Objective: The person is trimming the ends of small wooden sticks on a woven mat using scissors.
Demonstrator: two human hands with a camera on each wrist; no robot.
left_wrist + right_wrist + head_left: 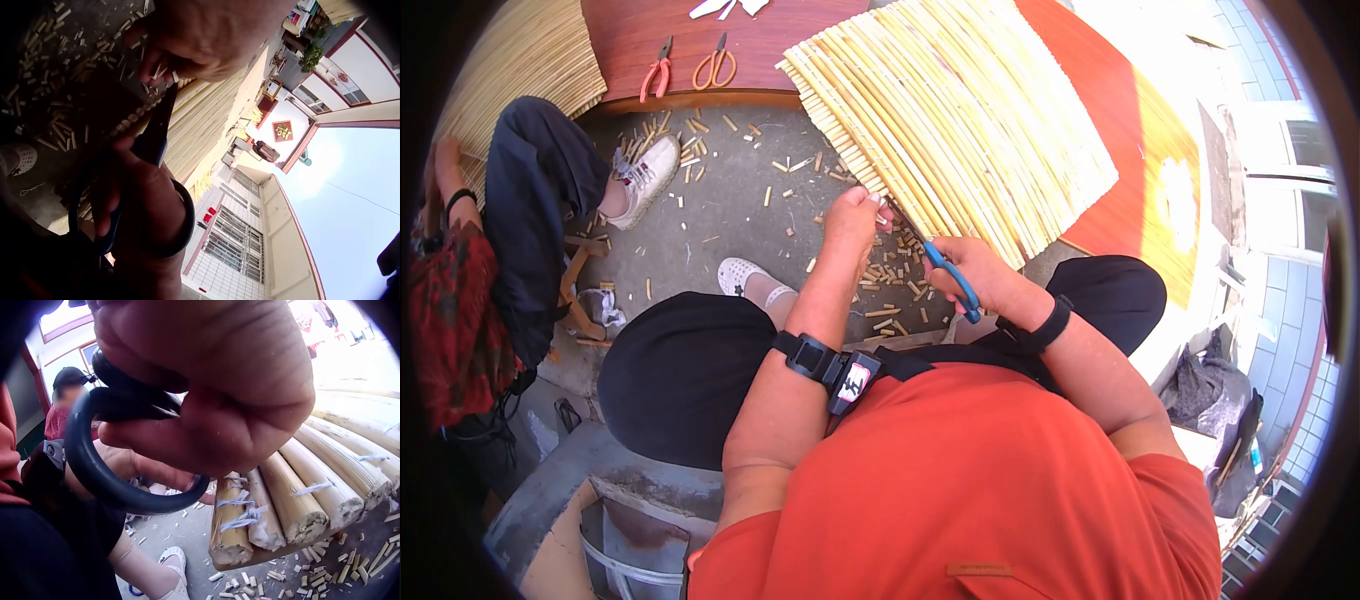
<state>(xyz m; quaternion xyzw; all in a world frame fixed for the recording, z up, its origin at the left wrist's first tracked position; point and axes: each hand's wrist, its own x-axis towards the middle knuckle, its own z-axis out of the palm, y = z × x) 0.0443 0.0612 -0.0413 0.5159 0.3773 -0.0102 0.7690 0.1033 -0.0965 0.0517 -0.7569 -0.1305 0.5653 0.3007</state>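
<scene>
- Blue-handled scissors (950,272) gripped in right hand (990,280), fingers through the loops, likely for cutting control; blades angled at mat edge.
- Left hand (852,228) held apart from right, fingers curled by stick ends, probably to steady them; whether anything is pinched cannot be told.
- Stick mat (960,110) laid on red table (625,40), edge overhanging, presumably so ends are reachable.
- Cut pieces (884,312) scattered on floor below.
- Pliers (665,62) and second scissors (719,58) set by table edge, seemingly for easy reach.

the right hand (150,197) grips scissors (152,140) beside pale stalks (209,115).
</scene>
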